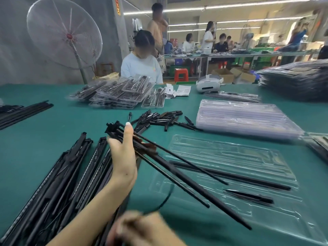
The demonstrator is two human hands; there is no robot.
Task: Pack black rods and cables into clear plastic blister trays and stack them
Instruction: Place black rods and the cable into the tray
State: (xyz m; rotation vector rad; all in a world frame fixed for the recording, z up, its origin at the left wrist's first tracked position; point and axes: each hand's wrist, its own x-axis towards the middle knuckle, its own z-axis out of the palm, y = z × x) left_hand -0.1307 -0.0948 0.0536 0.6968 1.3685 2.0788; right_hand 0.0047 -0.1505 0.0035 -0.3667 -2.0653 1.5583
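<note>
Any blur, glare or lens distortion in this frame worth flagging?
Head view: the right hand at the bottom edge is motion-blurred, the left hand gripping black rods is sharper; ceiling light glints off the clear blister tray, and the wide angle bends the green table edge.

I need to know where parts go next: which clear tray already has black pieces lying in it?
The single open tray nearest the person, right of the left hand; it holds a long rod and a short piece. The stacked trays behind look empty.
</note>
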